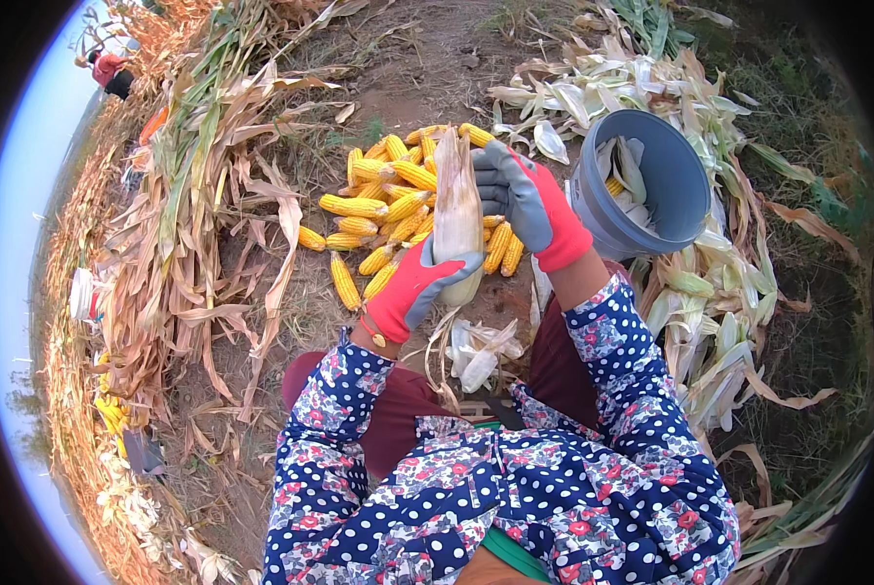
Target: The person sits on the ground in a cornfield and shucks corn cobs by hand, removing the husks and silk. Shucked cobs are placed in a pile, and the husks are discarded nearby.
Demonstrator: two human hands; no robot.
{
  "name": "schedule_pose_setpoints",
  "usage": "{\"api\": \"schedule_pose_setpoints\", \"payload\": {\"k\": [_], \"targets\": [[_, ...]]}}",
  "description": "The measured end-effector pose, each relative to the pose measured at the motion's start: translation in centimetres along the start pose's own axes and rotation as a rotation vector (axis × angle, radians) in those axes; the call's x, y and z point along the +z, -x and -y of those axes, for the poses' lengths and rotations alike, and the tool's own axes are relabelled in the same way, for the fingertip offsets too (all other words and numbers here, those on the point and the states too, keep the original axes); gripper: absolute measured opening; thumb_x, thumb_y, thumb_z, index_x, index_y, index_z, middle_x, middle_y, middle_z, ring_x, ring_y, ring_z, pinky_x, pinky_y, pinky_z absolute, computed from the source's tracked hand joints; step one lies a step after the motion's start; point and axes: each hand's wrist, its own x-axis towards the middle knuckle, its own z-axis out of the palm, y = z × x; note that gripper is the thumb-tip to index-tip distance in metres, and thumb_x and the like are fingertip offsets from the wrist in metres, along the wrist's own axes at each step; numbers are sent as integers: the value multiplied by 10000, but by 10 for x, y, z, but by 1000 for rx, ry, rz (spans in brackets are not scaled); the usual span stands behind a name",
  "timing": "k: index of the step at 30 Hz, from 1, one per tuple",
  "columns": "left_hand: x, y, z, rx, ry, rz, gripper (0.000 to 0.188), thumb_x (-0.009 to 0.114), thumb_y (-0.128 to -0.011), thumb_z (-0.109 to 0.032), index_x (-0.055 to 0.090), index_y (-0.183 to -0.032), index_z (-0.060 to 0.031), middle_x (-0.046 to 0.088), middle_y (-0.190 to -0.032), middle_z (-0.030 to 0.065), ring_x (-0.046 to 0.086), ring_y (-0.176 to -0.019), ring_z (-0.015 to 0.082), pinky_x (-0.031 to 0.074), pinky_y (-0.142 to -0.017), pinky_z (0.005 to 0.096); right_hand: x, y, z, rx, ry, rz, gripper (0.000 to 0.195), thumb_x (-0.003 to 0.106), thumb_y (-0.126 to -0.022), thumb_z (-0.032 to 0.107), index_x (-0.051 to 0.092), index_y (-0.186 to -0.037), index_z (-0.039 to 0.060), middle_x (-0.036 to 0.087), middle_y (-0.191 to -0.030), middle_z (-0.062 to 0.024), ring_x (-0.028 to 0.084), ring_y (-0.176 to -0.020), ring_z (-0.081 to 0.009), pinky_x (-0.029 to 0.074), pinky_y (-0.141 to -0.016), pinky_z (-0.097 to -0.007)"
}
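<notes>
My left hand (415, 281), in a red and grey work glove, holds an ear of corn in its dry husk (457, 208) near the lower end. The ear points away from me. My right hand (528, 201), gloved the same way, is beside the upper part of the ear with its fingers extended and apart from the thumb; whether the fingertips touch the husk is unclear. Behind the ear, a pile of husked yellow corn cobs (407, 201) lies on the soil. Loose pale husks (483, 352) lie between my knees.
A grey-blue plastic bucket (587, 201) at the right holds husks and a partly visible cob. Stripped husks (700, 307) are heaped around it. Cut corn stalks (188, 219) lie at the left. Farther off are a person in a red top (108, 69) and a white bucket (82, 294).
</notes>
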Motion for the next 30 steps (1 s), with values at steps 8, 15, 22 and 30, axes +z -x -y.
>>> {"api": "schedule_pose_setpoints", "payload": {"k": [8, 15, 22, 30], "targets": [[-3, 0, -16, -119, 190, 21, 631, 670, -834, -324, 422, -1306, 14, 611, -1058, 130, 646, -872, 222, 539, -770, 331, 14, -11, -20, -201, -40, 4, 539, 462, -969, 445, 508, -1237, -20, 610, -1128, -128, 621, -972, -173, 494, -865, -310], [-6, -1, -18, -62, -136, -111, 614, 717, -767, -270, 484, -1258, 17, 610, -1073, 97, 612, -946, 174, 490, -814, 310, 9, -4, -32, -211, 249, -63, 400, 568, -946, 324, 594, -1182, 2, 639, -986, -29, 570, -876, -79, 471, -769, -235], [-12, -3, -15, -1, -186, -79, 719, 786, -686, -196, 468, -1301, -2, 579, -1191, 72, 556, -1078, 152, 441, -938, 307, 11, 0, -32, -202, 19, -92, 331, 502, -978, 314, 622, -1021, 8, 652, -937, -30, 601, -877, -108, 486, -793, -261], [-15, -17, 3, 303, -48, -270, 470, 551, -927, -254, 437, -1311, -9, 537, -1242, 70, 530, -1124, 159, 414, -969, 308, 12, -13, -56, -153, -902, 213, 367, 411, -1003, 313, 503, -1164, -4, 612, -1111, -133, 590, -1092, -272, 480, -965, -390]]}}
